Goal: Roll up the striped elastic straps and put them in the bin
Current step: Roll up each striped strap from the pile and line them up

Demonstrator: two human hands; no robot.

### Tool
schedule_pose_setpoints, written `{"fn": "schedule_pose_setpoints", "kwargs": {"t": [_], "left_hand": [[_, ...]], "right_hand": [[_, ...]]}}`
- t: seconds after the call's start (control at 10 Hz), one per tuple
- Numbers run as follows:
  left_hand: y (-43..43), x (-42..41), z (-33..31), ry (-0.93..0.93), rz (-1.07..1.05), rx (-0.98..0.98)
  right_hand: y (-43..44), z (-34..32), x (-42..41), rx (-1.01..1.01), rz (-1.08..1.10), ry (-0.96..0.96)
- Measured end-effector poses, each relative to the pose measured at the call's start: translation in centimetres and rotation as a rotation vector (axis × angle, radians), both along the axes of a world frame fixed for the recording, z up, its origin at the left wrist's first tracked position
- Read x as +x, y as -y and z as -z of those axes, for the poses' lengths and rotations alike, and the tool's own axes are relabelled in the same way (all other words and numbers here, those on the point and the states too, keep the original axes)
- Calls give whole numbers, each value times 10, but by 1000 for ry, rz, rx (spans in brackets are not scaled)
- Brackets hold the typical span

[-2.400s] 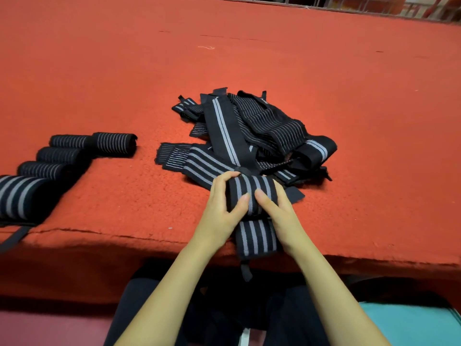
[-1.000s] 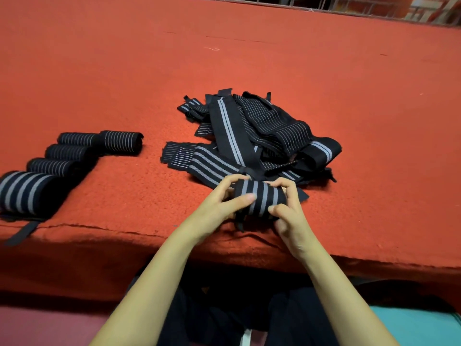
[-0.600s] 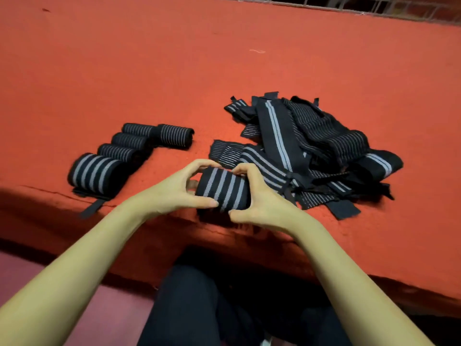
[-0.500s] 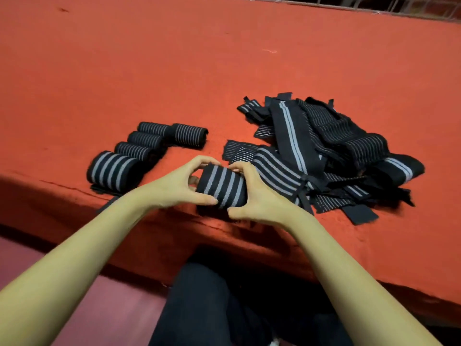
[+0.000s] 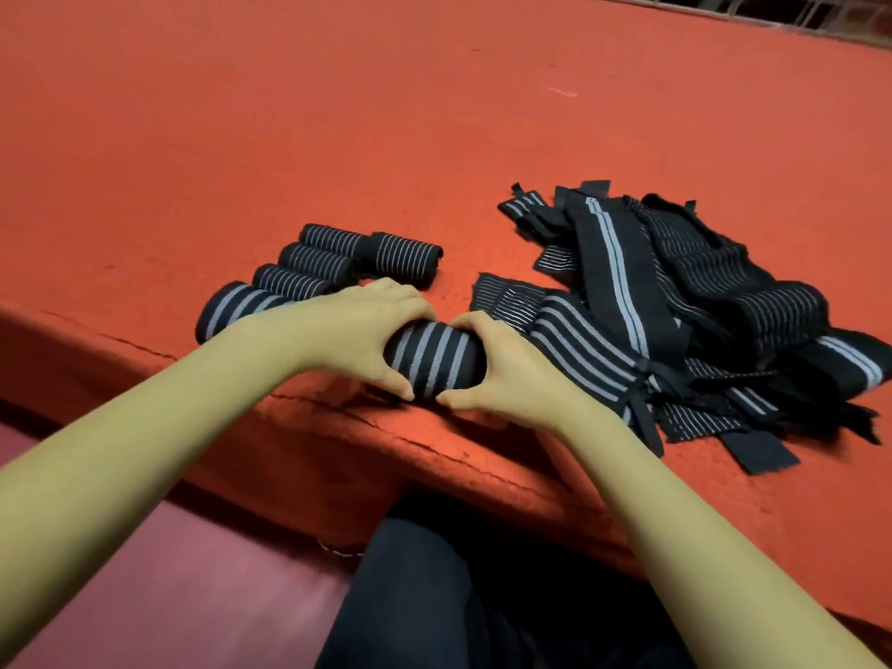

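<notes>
At six o'clock on the table, by its near edge: rolled strap (image 5: 434,357), black with wide grey stripes, lying on its side; no loose tail shows, so the winding looks finished.
Left hand: left hand (image 5: 357,330) grasps the roll's left end, fingers curled over the far side, thumb on the near side.
Right hand: right hand (image 5: 502,364) grasps the right end the same way; the two thumbs nearly meet under the roll.
Finished rolls: finished rolls (image 5: 309,277), five counted, at ten o'clock from the held roll and just beside the left hand. One wide-striped roll lies nearest the edge, with four fine-striped ones beyond it in a close row.
Loose straps: loose straps (image 5: 675,301), a tangled heap at two to three o'clock, the nearest strap just beside the right hand. There are several, but the number cannot be told.
Progress (judged): six straps are rolled, counting the one in hand. The heap is left to roll, and no roll appears to have been binned.
Bin: not in view, so its contents cannot be told.
Table: table (image 5: 338,113), red, rough, cracked along the near edge.
Lap: lap (image 5: 434,596), dark cloth, below the edge at six o'clock.
</notes>
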State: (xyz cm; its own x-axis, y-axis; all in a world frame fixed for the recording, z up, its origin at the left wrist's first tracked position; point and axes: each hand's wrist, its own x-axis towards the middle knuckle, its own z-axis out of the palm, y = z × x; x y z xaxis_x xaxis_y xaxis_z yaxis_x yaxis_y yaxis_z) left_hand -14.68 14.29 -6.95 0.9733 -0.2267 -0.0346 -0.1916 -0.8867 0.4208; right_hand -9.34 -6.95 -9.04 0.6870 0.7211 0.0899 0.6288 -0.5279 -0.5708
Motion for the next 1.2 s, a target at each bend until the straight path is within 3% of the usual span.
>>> {"fn": "schedule_pose_setpoints", "kwargs": {"t": [0.2,0.6,0.9,1.1,1.2], "left_hand": [[-5,23,-24,-65,-24,323],[-53,46,-18,29,-32,381],[-59,44,-16,-1,-67,381],[-21,34,-35,-80,-115,673],[26,34,-45,150,-10,657]], "right_hand": [[-35,5,17,44,38,-62],[-73,10,42,36,136,-49],[-78,9,44,3,149,-32],[-52,2,40,-133,36,-31],[-15,-8,44,-158,72,-28]]}}
